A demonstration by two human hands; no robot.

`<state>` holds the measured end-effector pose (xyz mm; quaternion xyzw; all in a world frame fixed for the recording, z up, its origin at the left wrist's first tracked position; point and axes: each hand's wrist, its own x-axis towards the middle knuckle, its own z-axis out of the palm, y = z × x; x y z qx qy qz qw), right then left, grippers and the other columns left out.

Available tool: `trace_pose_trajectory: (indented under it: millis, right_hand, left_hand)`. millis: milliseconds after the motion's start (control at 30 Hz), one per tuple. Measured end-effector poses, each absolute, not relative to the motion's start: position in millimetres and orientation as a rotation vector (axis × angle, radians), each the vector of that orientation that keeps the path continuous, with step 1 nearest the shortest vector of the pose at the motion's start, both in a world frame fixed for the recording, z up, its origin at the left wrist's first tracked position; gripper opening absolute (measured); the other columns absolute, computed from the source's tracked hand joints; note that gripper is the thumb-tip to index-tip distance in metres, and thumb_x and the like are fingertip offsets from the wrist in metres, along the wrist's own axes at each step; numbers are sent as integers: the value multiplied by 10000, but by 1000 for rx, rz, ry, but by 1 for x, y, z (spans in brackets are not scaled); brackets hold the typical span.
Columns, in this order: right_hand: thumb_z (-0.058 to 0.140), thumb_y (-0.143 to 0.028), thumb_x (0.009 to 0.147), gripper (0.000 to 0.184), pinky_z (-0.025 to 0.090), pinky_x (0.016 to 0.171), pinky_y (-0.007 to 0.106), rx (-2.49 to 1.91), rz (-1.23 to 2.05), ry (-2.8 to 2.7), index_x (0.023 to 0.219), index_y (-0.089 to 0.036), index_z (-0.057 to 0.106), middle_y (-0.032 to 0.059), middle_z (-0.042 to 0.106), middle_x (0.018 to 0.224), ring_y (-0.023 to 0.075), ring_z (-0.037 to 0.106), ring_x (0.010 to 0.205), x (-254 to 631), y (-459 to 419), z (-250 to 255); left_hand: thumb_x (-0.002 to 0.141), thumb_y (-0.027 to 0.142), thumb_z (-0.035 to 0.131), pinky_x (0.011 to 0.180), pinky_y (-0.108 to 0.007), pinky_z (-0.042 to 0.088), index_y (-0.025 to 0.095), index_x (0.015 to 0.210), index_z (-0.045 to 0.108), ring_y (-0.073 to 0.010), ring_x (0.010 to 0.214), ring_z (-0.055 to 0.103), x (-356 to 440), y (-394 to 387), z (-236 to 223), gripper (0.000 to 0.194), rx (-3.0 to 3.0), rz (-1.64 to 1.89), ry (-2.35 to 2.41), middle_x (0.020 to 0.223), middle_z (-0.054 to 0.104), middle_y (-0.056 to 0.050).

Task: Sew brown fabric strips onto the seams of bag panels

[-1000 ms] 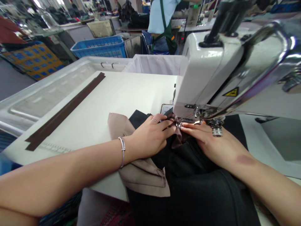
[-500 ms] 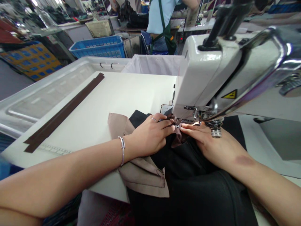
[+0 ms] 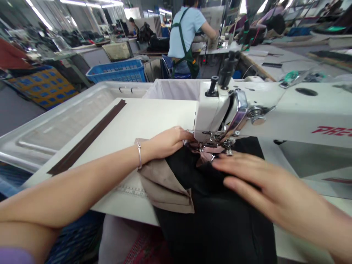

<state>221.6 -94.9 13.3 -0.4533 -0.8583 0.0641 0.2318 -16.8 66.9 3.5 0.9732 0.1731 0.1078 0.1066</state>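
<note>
Shifted since the earlier frame: my right hand [image 3: 264,179], drawn back nearer and rightward from the presser foot [image 3: 202,148]; my view, lifted to take in more of the machine [image 3: 286,113].

Black cloth [image 3: 214,220]: one piece, spread under the machine head and down over the near edge of the table [image 3: 156,117].
Mauve fabric [image 3: 205,159]: small fold at the foot.
Beige cloth [image 3: 165,185]: left of centre, partly beneath my left wrist, its near corner overlapping the black.
Right hand: blurred, fingers extended, thumb apart, nothing grasped; tips over the black cloth, contact uncertain.
Left hand [image 3: 167,142]: fingers reaching to the foot's left side, tips partly hidden; I cannot tell whether they grip.
Bracelet [image 3: 139,154]: silver, left wrist.
Brown strip [image 3: 88,140]: table, left.
Clear tray [image 3: 59,123]: beyond, far left.
Blue basket [image 3: 118,71]: farther.
Co-worker [image 3: 183,35]: far centre, seated.
</note>
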Motion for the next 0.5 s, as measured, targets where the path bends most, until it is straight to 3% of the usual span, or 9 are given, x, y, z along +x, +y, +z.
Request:
trace_pose_trajectory:
  millis: [33,133,233,300,367,433,500]
  right_hand:
    - [480,-367,942,392,492,994,414,-1186,54,-2373,1312,-261,556,39,626,1284,234,579,1174,207,-115,10]
    - [526,-256,913,299,472,1002,329,-1034,-208,-2381,1196,-244,622,23,690,1164,176,620,1088,163,-162,-14]
    - [513,-478,920,378,433,1040,339,-1080,-133,-2409,1126,-188,640,54,698,1119,189,628,1056,154,-174,-27]
    - [489,-510,928,354,371,1092,378,-1218,-19,-2432,1007,-208,655,40,708,1010,184,648,965,175,-162,-21]
    - [462,-457,955,327,319,1108,464,-1413,12,-2478,791,-227,625,7,671,770,173,643,763,212,-138,-13]
    - [441,-493,954,406,374,1023,518,-1578,-61,-2519,689,-221,585,7,625,660,192,616,690,256,-107,-8]
    - [425,-524,947,433,479,835,458,-1672,-104,-2482,730,-201,615,44,648,710,216,616,705,292,-78,-10]
  left_hand:
    - [886,65,397,1025,-355,414,174,1172,626,-194,1131,560,-16,76,4,383,2949,316,464,1214,645,-70]
    - [943,153,444,1099,-429,311,206,1074,657,-233,1258,474,-15,96,-2,256,3223,279,336,1280,606,-67]
    - [948,152,454,1136,-501,209,204,1084,636,-246,1293,440,-16,92,-8,233,3335,255,386,1257,609,-77]
    - [940,134,439,1089,-525,263,174,1050,629,-247,1163,536,-17,75,-6,224,3358,198,537,1102,657,-93]
    - [910,152,462,936,-477,408,144,957,627,-244,948,609,-17,48,-2,172,3346,66,699,918,664,-93]
    - [858,193,520,750,-394,465,130,891,614,-232,791,615,-15,20,1,118,3280,-62,735,827,647,-91]
    - [820,221,558,688,-366,468,130,888,605,-227,761,615,-14,-1,3,123,3214,-89,693,824,644,-88]
